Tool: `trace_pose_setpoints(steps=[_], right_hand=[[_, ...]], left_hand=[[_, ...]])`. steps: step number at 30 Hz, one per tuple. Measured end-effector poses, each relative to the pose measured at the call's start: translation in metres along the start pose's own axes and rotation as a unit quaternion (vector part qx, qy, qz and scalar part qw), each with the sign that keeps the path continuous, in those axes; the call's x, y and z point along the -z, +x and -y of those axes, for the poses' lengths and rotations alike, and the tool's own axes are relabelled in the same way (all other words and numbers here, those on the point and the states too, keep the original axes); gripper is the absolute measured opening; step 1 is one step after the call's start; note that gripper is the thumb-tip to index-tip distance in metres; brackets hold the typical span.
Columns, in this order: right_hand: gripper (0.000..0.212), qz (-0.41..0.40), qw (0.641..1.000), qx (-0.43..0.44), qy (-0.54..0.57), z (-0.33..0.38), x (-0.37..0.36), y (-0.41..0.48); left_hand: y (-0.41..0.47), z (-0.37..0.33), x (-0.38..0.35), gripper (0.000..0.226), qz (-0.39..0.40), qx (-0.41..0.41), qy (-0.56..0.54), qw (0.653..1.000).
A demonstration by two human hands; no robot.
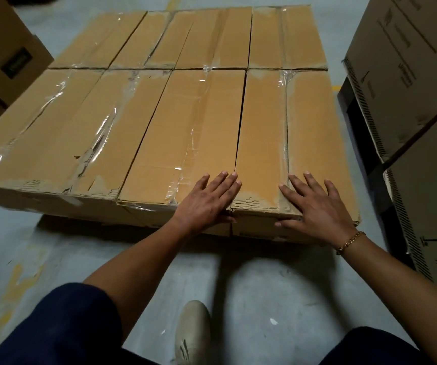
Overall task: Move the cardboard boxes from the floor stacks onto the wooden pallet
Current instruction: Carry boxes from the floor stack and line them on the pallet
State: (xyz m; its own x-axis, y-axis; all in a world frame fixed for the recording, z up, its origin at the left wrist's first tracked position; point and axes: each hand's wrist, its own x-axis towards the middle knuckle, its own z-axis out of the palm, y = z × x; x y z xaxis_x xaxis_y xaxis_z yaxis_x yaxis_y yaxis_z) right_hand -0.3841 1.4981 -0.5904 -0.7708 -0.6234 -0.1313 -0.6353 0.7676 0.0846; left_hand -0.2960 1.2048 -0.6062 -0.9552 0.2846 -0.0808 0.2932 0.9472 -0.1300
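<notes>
Nearest, a pale shoe (192, 330) stands on the grey floor (54, 259), flanked by the person's dark blue sleeves (62, 327); two bare forearms reach forward from them. Left hand (208, 200): flat, fingers straight and close together, palm down on the third box (175, 143) of the near row, at its front right corner; it grips nothing. Right hand (317, 206): flat, fingers spread, palm down on the fourth box (264, 133) across its tape seam, thumb over the front edge; a gold bracelet (350, 242) circles the wrist. The taped boxes lie side by side in one level layer, with shadow beneath the front edge; what bears them cannot be told. A second row (212, 38) lies behind, touching the first. Printed cartons stand stacked at far left (6, 61) and at right (401, 61).
</notes>
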Motion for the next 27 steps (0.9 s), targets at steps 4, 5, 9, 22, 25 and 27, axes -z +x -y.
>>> trace_pose_setpoints(steps=[4,5,9,22,25,27], right_hand=[[0.109,0.004,1.000,-0.001,-0.002,0.000,-0.001,0.001],[0.109,0.005,1.000,-0.001,-0.004,0.001,-0.001,0.001],[0.109,0.000,1.000,-0.004,-0.007,0.000,-0.002,0.002],[0.117,0.004,1.000,-0.005,-0.001,-0.001,-0.002,0.001],[0.121,0.027,0.999,-0.009,0.018,0.002,0.004,0.000],[0.119,0.026,0.999,-0.014,0.045,0.003,0.012,0.000]], left_hand=[[0.000,0.001,0.001,0.096,0.007,0.000,0.002,1.000],[0.000,0.001,0.002,0.096,0.008,-0.001,0.002,1.000],[-0.001,0.000,0.005,0.096,0.017,-0.002,0.001,1.000],[0.000,0.001,0.007,0.101,0.014,0.001,-0.002,1.000],[0.000,0.006,0.010,0.108,0.014,-0.008,-0.013,1.000],[0.003,0.009,0.018,0.111,0.013,-0.006,-0.041,0.999]])
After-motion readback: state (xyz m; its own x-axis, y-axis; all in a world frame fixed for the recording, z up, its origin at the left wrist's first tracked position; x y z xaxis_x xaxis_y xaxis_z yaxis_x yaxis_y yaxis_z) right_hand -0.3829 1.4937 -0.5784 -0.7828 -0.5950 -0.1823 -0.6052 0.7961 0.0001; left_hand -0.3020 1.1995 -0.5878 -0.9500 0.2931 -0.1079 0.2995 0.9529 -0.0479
